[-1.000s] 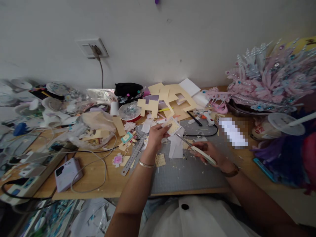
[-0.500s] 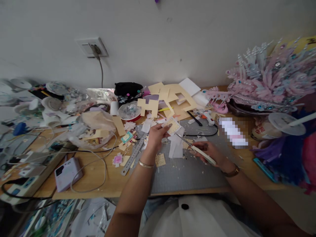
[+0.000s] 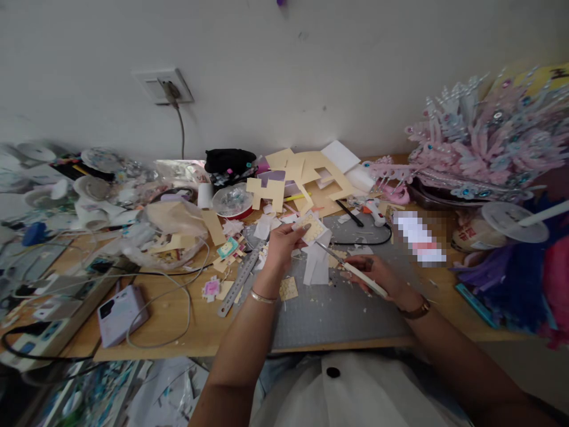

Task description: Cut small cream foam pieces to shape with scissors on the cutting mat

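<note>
My left hand [image 3: 284,243] pinches a small square card [image 3: 313,229] with a cream patterned middle and a white border. My right hand [image 3: 371,274] is wrapped round the pale handle of scissors [image 3: 364,280], whose metal blades point up and left to the card's lower edge. White paper strips [image 3: 316,265] lie below the card on a grey cutting mat [image 3: 329,320]. Another cream patterned square [image 3: 288,288] rests on the mat beside my left wrist. Small scraps are scattered around.
A metal ruler [image 3: 240,282] lies left of the mat. Cut cream card sheets [image 3: 329,172] and a glue gun [image 3: 376,212] are behind. Pink crowns [image 3: 471,148] and a lidded cup [image 3: 480,231] stand right. A power bank [image 3: 123,315] and cables lie left.
The card has turned slightly in my left hand, so its patterned face shows a little more. Both hands keep nearly the same place, and the view has shifted very slightly.
</note>
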{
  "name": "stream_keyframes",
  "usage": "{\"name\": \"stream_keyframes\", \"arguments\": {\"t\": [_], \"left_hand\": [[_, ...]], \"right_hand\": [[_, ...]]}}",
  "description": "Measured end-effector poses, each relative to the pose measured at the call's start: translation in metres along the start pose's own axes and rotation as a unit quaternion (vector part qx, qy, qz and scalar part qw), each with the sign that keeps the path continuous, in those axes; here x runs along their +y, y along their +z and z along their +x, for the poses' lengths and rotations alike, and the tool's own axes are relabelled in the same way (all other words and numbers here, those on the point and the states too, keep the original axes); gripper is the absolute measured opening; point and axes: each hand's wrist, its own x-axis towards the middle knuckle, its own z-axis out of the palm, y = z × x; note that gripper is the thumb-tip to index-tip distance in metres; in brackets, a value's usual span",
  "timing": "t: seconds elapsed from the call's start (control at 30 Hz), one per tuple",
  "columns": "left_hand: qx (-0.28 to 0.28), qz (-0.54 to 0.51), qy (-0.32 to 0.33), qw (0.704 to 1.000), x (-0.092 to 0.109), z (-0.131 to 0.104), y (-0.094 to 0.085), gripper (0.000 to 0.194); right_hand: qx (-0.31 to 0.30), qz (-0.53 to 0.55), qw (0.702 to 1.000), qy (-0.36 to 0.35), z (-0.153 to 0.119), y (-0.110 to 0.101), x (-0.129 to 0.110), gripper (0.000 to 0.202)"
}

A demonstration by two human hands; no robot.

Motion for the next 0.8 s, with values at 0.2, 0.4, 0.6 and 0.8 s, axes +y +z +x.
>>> {"name": "stream_keyframes", "arguments": {"t": [0.2, 0.4, 0.6, 0.8], "left_hand": [[-0.001, 0.007, 0.004, 1.0, -0.0005, 0.0001, -0.0003, 0.039], [-0.001, 0.005, 0.002, 1.0, -0.0006, 0.0002, -0.0003, 0.04], [0.004, 0.002, 0.006, 1.0, -0.0016, 0.0023, -0.002, 0.044], [0.01, -0.006, 0.004, 1.0, 0.0002, 0.0032, -0.0037, 0.045]], "right_hand": [[0.004, -0.004, 1.0, 0.003, 0.0012, -0.0008, 0.0024, 0.047], [0.011, -0.013, 1.0, -0.008, -0.0003, 0.0007, 0.001, 0.049], [0.002, -0.004, 1.0, -0.013, -0.0009, -0.0009, 0.0002, 0.047], [0.003, -0.025, 0.999, -0.034, 0.0024, -0.0056, 0.0043, 0.047]]}}
